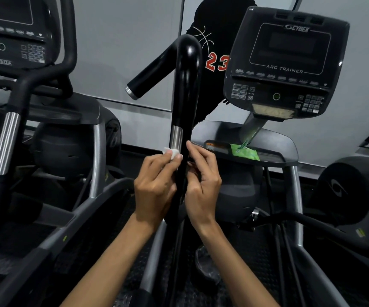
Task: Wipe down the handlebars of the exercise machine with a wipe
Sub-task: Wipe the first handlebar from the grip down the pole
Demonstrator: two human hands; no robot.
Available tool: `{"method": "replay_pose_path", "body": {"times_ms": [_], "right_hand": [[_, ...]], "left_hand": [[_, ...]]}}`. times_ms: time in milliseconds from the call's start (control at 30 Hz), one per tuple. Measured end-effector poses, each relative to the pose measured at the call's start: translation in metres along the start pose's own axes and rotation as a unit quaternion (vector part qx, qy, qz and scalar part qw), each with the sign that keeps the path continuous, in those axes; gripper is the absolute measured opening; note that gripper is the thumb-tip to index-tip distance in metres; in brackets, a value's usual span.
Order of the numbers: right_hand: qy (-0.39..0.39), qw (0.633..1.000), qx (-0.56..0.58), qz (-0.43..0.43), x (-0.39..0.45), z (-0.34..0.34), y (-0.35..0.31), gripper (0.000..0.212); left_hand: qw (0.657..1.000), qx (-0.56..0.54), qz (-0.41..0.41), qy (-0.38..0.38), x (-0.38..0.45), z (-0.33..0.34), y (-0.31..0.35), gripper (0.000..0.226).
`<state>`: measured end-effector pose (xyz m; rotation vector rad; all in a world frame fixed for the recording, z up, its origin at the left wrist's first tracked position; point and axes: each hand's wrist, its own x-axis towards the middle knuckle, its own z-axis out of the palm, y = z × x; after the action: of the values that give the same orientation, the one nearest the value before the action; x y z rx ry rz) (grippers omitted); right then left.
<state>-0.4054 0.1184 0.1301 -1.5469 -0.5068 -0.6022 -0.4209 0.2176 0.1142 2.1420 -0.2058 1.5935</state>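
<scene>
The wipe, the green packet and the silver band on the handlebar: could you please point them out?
wipe [172, 152]: head view, its exposed white corner.
green packet [245, 152]: head view, its middle.
silver band [176, 138]: head view, its front face.

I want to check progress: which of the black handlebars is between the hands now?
The glossy curved handlebar in the centre, hands pressing a white wipe below its silver band; the left machine's matte bar is untouched.

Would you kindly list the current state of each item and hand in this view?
Handlebar: upright, gripped low.
Wipe: white, pressed on the bar under the left fingers.
Left hand: holds the wipe.
Right hand: fingers curled on the bar.
Green wipe packet: lying on the console shelf.
Console screen: dark.
</scene>
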Motion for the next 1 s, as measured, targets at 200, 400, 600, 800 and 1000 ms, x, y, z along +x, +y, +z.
{"method": "replay_pose_path", "body": {"times_ms": [200, 400, 600, 800, 1000], "right_hand": [[-0.01, 1.0, 0.01, 0.0, 0.0, -0.002, -0.001, 0.054], [0.001, 1.0, 0.018, 0.012, 0.001, 0.0, 0.001, 0.054], [-0.003, 1.0, 0.025, 0.015, 0.0, 0.0, -0.002, 0.055], [-0.002, 0.999, 0.039, 0.016, 0.001, 0.0, 0.0, 0.055], [0.007, 0.999, 0.043, 0.024, 0.0, 0.003, 0.0, 0.049]], "left_hand": [[1.0, -0.007, 0.005, -0.021, -0.01, -0.008, -0.002, 0.026], [1.0, 0.005, 0.023, 0.003, 0.006, 0.002, 0.004, 0.022], [1.0, -0.008, -0.016, 0.007, -0.002, -0.006, -0.004, 0.029], [1.0, -0.021, -0.003, -0.013, -0.002, -0.001, 0.009, 0.03], [0.989, -0.059, -0.123, 0.052, 0.007, -0.003, 0.006, 0.017]]}}
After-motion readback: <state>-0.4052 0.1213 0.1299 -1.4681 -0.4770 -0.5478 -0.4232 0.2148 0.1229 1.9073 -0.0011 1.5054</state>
